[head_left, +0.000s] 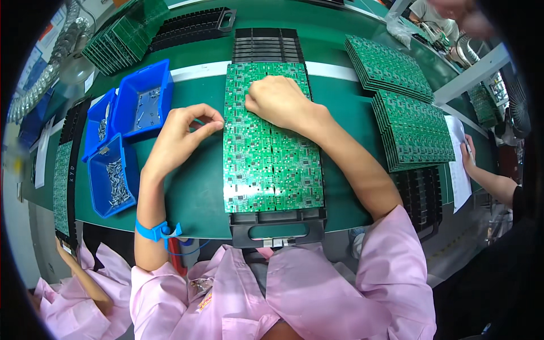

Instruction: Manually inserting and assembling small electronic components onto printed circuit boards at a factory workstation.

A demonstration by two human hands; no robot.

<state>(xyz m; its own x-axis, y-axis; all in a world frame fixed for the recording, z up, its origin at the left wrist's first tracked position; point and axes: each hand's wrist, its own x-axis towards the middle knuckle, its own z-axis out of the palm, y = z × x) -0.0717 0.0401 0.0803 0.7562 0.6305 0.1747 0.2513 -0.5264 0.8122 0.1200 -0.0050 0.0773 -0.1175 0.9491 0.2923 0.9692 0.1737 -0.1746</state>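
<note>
A green circuit board panel (273, 164) with many small parts lies on a black carrier (238, 229), its handle facing me. My right hand (280, 101) is closed over the upper part of the panel; its fingertips are hidden beneath it. At the panel's left edge, my left hand (184, 133) holds thumb and forefinger together in a pinch, and I cannot make out whether a small piece is between them. Left of that hand stand three blue bins: one with loose metal pins (117, 181), a larger bin (143, 99) with a few pieces, and a narrow bin (102, 122).
Stacked green boards (413, 127) stand at right, another stack (388, 65) behind them. More boards (122, 42) and a black carrier (190, 25) lie far left. A co-worker's hand (469, 156) holds a pen at white paper; another person's arm (85, 277) reaches in at left.
</note>
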